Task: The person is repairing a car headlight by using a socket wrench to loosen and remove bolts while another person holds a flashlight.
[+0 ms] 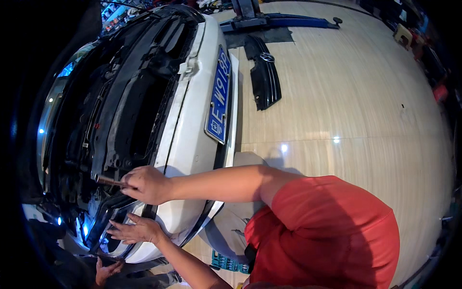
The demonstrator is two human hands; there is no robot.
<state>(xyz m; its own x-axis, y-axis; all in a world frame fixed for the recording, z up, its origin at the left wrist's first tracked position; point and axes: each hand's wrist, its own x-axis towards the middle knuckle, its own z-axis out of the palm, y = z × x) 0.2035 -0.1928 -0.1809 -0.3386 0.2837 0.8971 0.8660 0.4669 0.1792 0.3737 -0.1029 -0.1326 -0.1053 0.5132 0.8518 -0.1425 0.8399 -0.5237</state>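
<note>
My right hand is closed round a metal socket wrench above the front edge of the white car's open engine bay. The tool's shiny end points left over the black front panel; the part inside my fist is hidden. Nearer to me, my left hand lies with fingers spread over the headlight at the car's front corner, holding nothing. White bumper passes beneath my right forearm.
A black grille lies on the tiled floor beyond the bumper. A blue lift arm extends across the far floor. Beside my legs sits a green socket case. Another person's hand shows at lower left, close to the headlight.
</note>
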